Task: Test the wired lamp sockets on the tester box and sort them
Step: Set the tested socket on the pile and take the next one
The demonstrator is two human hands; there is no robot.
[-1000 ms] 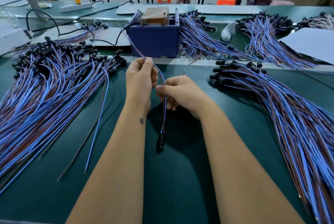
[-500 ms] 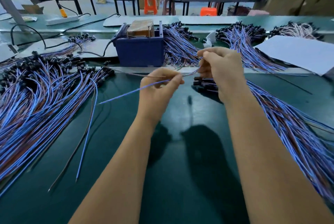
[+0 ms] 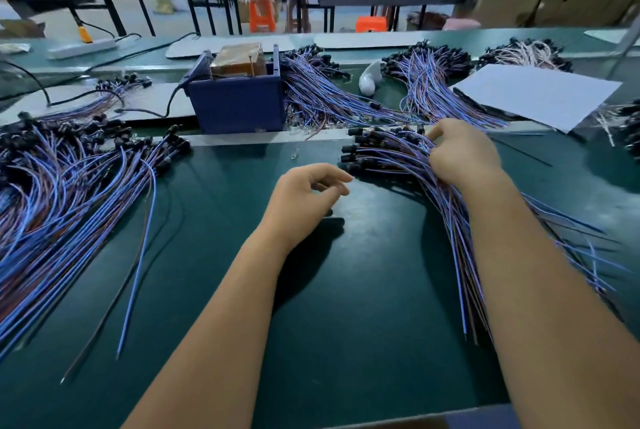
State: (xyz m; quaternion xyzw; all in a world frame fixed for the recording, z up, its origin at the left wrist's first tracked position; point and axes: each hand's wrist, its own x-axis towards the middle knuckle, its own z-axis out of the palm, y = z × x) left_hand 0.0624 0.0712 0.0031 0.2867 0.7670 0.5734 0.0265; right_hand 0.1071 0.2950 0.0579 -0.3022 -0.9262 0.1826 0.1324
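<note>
The blue tester box point(image 3: 239, 106) stands at the back centre of the green table point(image 3: 363, 290), with a brown taped block on top. A big pile of wired lamp sockets point(image 3: 69, 186) with blue and brown wires lies at the left. Another pile point(image 3: 391, 158) lies at the right. My right hand point(image 3: 462, 155) rests on the right pile, and its curled fingers pinch the wires of a wired socket there. My left hand point(image 3: 304, 195) hovers just left of that pile with fingers loosely curled, holding nothing.
More socket bundles point(image 3: 329, 96) lie behind the right pile, beside a white object point(image 3: 370, 79) and a white sheet point(image 3: 533, 93). A small bulb point(image 3: 294, 153) lies in front of the box. A power strip point(image 3: 81, 48) and black cables sit at the back left.
Both hands held one wired socket in front of the box, then swung it to the right. My left hand has let go of the wire; my right hand has dropped onto the right pile.
</note>
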